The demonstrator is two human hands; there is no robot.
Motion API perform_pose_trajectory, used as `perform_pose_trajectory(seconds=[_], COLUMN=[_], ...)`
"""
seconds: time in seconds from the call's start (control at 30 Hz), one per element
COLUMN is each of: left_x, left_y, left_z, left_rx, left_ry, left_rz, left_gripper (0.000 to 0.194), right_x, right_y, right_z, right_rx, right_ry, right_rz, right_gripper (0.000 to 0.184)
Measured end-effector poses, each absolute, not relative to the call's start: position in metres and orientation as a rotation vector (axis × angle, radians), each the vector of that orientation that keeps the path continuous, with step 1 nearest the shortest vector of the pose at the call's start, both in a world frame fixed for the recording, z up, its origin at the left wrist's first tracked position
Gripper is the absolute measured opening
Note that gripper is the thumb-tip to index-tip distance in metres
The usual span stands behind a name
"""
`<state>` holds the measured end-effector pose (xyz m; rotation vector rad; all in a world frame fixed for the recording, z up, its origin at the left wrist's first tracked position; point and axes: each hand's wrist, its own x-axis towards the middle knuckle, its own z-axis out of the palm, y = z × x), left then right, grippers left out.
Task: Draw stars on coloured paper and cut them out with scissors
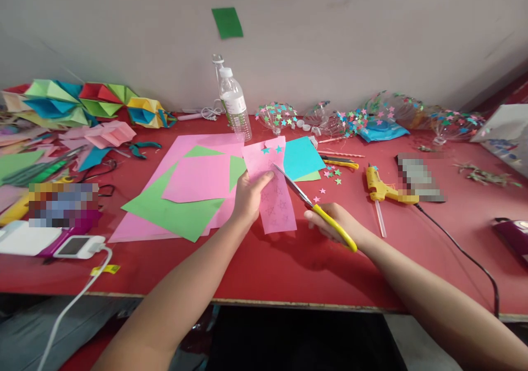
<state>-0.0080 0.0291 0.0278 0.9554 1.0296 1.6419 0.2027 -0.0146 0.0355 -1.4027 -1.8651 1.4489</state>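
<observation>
My left hand [252, 194] grips a pink paper strip [275, 217] by its left edge, thumb on top. Stars are drawn in outline on the strip, and two star-shaped gaps near its top show blue behind. My right hand [333, 223] is closed on yellow-handled scissors [307, 196], whose blade tips reach the strip's right part near my left thumb. Whether the blades touch the paper I cannot tell. Behind the strip lies a blue paper sheet [303, 156]. Several small cut paper stars [322, 190] are scattered to the right of the strip.
Pink and green sheets [198, 179] overlap at left centre. A yellow glue gun [376, 186] with a cord lies right, near a yellow cutter [340, 162]. Plastic bottles [236, 104] and star-covered clear plastic pieces [276, 116] line the wall. Folded paper shapes [99, 98] sit back left.
</observation>
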Motion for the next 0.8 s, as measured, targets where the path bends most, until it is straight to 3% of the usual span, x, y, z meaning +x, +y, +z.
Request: perform_pose_trajectory(seconds=[0.8], left_x=[-0.002], left_y=[0.025], left_z=[0.025], left_rx=[0.959], left_ry=[0.990], left_rz=[1.583], left_gripper=[0.026], right_x=[0.194], right_y=[-0.019], right_z=[0.044], right_rx=[-1.476], right_ry=[-1.790], right_rz=[1.540], right_gripper=[0.059])
